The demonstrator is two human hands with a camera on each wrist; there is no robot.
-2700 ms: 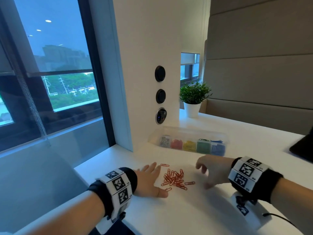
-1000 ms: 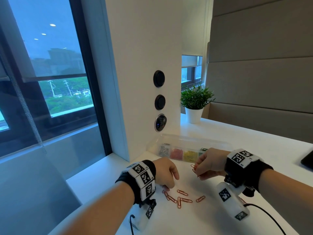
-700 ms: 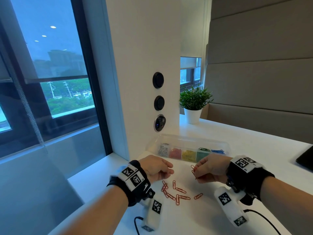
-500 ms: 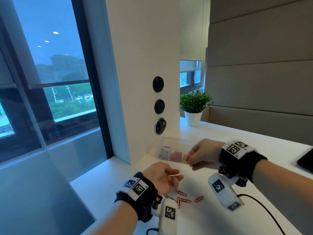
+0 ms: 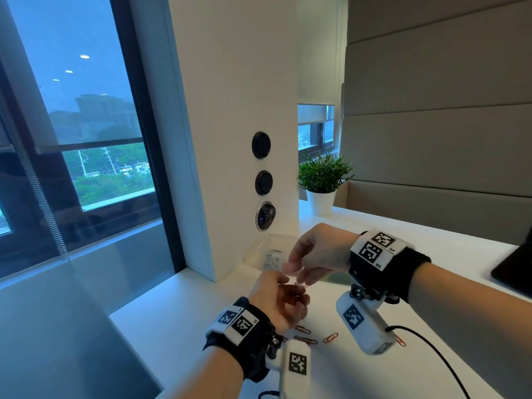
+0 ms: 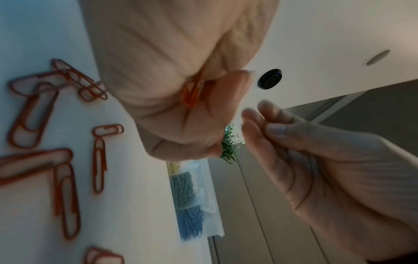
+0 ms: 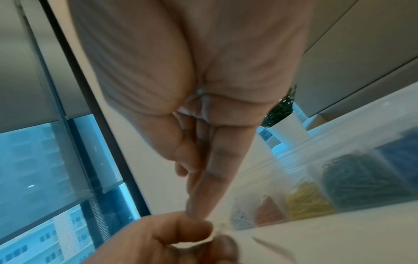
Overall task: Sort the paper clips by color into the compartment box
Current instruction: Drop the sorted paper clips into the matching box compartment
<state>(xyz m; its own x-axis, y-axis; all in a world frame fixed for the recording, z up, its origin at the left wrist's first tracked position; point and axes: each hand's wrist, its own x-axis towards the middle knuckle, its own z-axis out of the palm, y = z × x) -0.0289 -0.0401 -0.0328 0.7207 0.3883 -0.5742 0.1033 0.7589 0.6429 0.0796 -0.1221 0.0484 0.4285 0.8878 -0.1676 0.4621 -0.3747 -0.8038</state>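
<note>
My left hand (image 5: 285, 298) is raised above the white desk (image 5: 449, 263), palm up, fingers curled round several red paper clips (image 6: 190, 94). My right hand (image 5: 299, 276) hovers just above it. Its fingers are nearly straight, and the tips meet the left thumb (image 7: 181, 232) and the clips. The left wrist view shows the right hand (image 6: 260, 121) with no clips in it. More red clips (image 5: 305, 340) lie loose on the desk below the left hand (image 6: 203, 107). The clear compartment box (image 5: 267, 249) stands behind, mostly hidden. It holds silver, red, yellow, green and blue clips (image 7: 303, 198).
A white pillar with round black sockets (image 5: 261, 145) rises just behind the box. A potted plant (image 5: 321, 197) stands further back, and a dark device (image 5: 515, 266) lies at the desk's right edge. The wrist camera's black cable (image 5: 431, 352) trails across the desk. A window fills the left.
My left hand lifted off the desk and turned palm up with red clips. My right hand carried its clips to the box, then came back to the left hand without them.
</note>
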